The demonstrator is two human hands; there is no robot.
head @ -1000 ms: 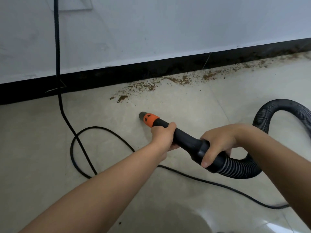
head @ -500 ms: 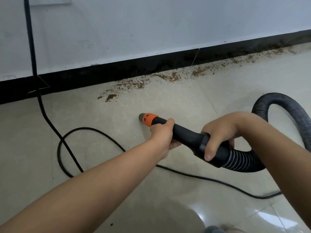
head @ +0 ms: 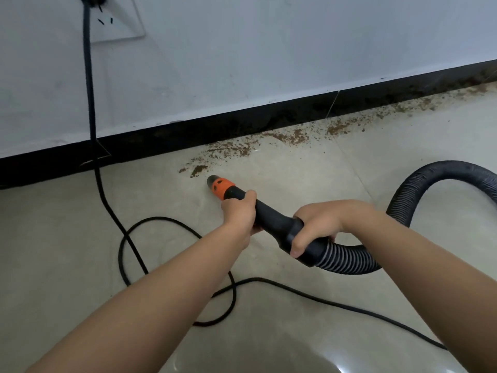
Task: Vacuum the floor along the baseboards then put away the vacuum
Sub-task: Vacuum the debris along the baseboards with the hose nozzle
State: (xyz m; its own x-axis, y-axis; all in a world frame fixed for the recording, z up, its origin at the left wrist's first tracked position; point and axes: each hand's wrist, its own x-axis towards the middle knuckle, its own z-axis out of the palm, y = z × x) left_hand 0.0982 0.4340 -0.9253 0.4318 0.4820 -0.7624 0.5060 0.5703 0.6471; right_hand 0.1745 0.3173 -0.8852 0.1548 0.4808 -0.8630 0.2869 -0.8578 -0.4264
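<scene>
Grip: we hold the vacuum nozzle (head: 269, 215) with both hands, each one wrapped round it.
Left hand: our left hand (head: 240, 214) has its fingers curled round the black tube just behind the orange tip (head: 221, 187), with the thumb lying on top.
Right hand: our right hand (head: 317, 227) grips the thick black collar where the tube meets the ribbed hose (head: 349, 261); the fingers wrap over the top and one fingertip shows at the near side.
Nozzle: it points up and to the left, toward the wall, and its grey mouth sits low over the floor tile (head: 67, 238), just beside the nearest clump of brown debris (head: 199, 170). Whether the mouth touches the tile we cannot tell.
Debris: brown crumbs lie in a band along the foot of the black baseboard (head: 188, 135), running off to the right edge of the view.
Hose: it loops from our right hand out to the right, arches upward and leaves the frame.
Cord: a black power cord (head: 90, 84) hangs from a wall socket (head: 118, 21) at upper left, crosses the baseboard, coils in a loop on the floor under our left forearm and trails off to the lower right.
</scene>
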